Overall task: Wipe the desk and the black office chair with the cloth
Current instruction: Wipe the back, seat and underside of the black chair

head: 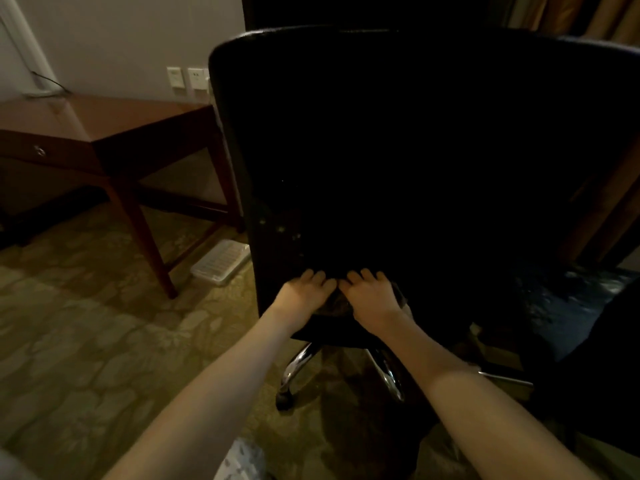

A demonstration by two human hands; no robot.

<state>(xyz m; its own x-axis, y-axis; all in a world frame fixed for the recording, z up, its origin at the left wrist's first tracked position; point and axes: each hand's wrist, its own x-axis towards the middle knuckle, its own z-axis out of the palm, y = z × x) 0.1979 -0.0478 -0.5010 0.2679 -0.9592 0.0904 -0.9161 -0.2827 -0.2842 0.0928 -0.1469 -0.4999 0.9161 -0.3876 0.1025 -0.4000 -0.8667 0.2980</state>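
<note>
The black office chair [398, 150] fills the middle of the view with the rear of its tall backrest facing me. Low on that backrest, my left hand [304, 292] and my right hand [370, 296] sit side by side, fingers curled. Between and under them shows a small bunch of dark, greyish cloth [334, 304], which both hands hold against the chair. Most of the cloth is hidden by the hands. The brown wooden desk [121, 123] stands at the left against the wall, apart from the chair.
The chair's chrome legs [298, 365] and castors spread over the patterned carpet below my hands. A clear plastic tray [221, 259] lies on the floor beside the desk leg. Wall sockets [187, 77] sit above the desk. Curtains hang at the right.
</note>
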